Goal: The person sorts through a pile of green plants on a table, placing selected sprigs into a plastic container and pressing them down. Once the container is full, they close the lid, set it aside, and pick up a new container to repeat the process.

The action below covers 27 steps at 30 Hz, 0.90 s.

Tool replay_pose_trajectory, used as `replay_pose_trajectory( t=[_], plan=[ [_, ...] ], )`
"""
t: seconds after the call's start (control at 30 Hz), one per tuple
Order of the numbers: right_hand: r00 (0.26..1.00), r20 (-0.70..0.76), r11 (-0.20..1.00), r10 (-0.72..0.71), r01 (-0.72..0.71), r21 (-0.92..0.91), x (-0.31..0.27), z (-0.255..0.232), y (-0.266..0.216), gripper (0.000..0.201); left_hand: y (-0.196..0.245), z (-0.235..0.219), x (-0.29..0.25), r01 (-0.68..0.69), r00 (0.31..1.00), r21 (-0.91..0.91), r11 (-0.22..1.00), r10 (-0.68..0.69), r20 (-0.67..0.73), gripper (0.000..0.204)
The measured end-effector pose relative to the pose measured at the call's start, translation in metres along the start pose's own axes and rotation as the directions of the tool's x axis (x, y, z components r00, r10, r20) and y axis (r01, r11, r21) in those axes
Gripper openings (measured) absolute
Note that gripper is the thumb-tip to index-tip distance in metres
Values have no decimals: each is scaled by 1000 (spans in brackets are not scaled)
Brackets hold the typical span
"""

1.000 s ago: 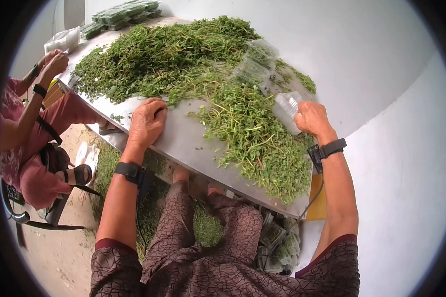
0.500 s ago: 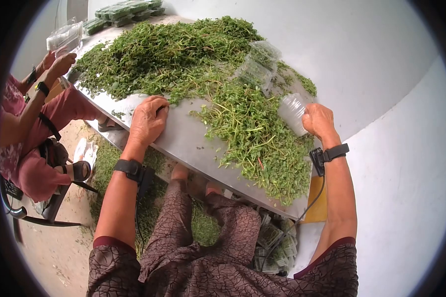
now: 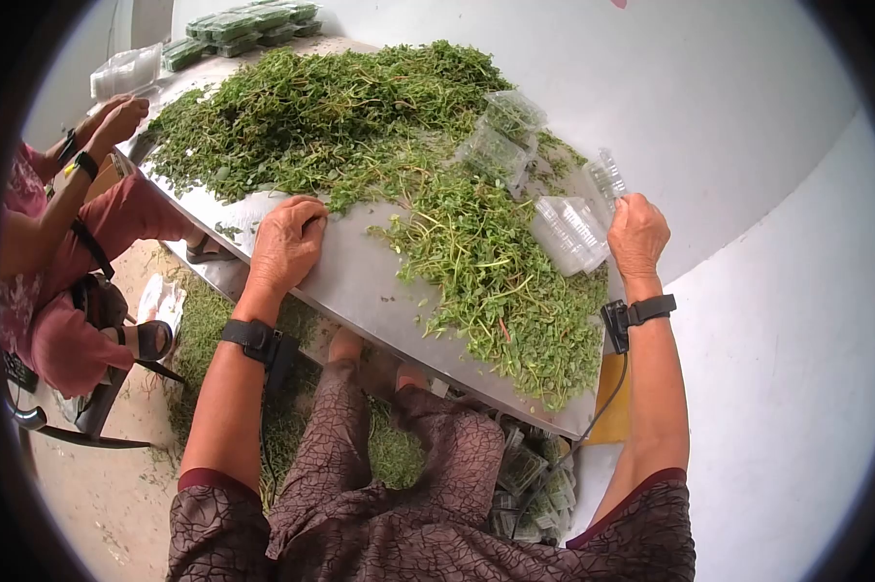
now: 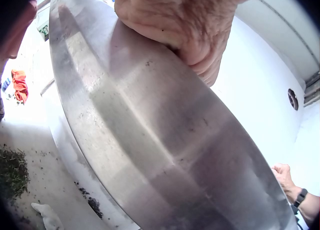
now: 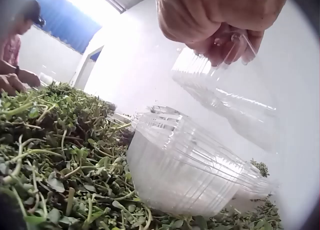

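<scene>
My right hand (image 3: 639,236) pinches a clear plastic container (image 5: 225,97) by its edge, with the fingertips at the top of it in the right wrist view. Just below and beside it, a nested stack of clear plastic containers (image 5: 185,170) lies tilted at the edge of the green leafy stems (image 3: 486,262). My left hand (image 3: 287,242) rests on the bare metal tabletop (image 3: 360,262) near its front edge. Its fingers are loosely curled and hold nothing; in the left wrist view the hand (image 4: 185,29) leans on the metal.
A large heap of greens (image 3: 321,116) covers the back of the table. Clear boxes (image 3: 501,141) lie beside it, and filled packs (image 3: 243,27) are stacked at the far left. Another person (image 3: 59,223) sits at the left. The wall (image 3: 748,145) stands close on the right.
My right hand has lifted one container apart from the stack and shifted slightly right. The stack now lies separate on the greens. My left hand stays in place; the other person's hands have lowered.
</scene>
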State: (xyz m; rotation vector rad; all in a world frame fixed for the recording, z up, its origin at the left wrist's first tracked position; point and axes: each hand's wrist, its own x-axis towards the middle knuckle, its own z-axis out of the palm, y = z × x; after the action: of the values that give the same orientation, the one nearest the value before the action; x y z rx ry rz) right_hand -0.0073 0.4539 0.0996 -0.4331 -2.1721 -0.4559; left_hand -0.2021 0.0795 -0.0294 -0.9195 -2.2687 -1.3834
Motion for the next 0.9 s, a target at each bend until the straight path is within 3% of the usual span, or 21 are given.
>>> replay_pose_trajectory(
  t=[0.07,0.17,0.23,0.3,0.33,0.47,0.57,0.6,0.63,0.7,0.77,0.83,0.87,0.9],
  plan=[
    [984,-167,998,-65,63,-19,6,-8,-4,7,-1,1,1,-6,1000,12,1000,6,-14,17],
    [948,-296,984,-121,155,91,14,-22,-21,7,1,0,0,-33,999,10,999,34,-36,16],
    [932,-315,967,-180,226,117,15,-38,-52,9,4,0,1,24,998,-47,999,-26,-51,18],
    [826,-390,861,-406,490,140,15,-51,-87,10,1,1,1,25,997,-58,998,-29,-65,21],
    [798,-399,814,-451,551,184,13,-55,-104,11,0,2,1,28,996,-85,996,-34,-80,26],
    [749,-399,675,-529,656,338,-1,-48,-154,16,0,-3,2,62,989,-171,983,-84,-123,37],
    [755,-303,619,-582,653,437,-5,-51,-189,16,8,-9,1,94,977,-226,970,-133,-164,38],
    [739,-272,603,-617,666,440,-6,-46,-198,15,2,-8,1,-37,972,-147,988,2,-235,40],
    [719,-241,585,-652,679,443,-7,-40,-205,15,-5,-6,1,-41,972,-142,989,6,-237,40],
    [701,-209,576,-681,690,437,-9,-34,-217,15,-14,-4,0,98,964,-377,921,-183,-194,51],
    [683,-176,568,-709,701,430,-15,-21,-225,15,-18,-1,0,105,960,-408,907,-199,-195,53],
    [706,-75,620,-705,663,419,-19,-13,-231,16,-19,3,2,11,916,-450,893,-190,-355,45],
    [711,115,666,-694,573,476,-22,-12,-228,16,-20,2,1,15,922,-447,894,-186,-341,44],
    [712,113,668,-693,575,473,-21,-17,-227,16,-19,0,0,11,922,-447,894,-182,-342,44]
  ],
)
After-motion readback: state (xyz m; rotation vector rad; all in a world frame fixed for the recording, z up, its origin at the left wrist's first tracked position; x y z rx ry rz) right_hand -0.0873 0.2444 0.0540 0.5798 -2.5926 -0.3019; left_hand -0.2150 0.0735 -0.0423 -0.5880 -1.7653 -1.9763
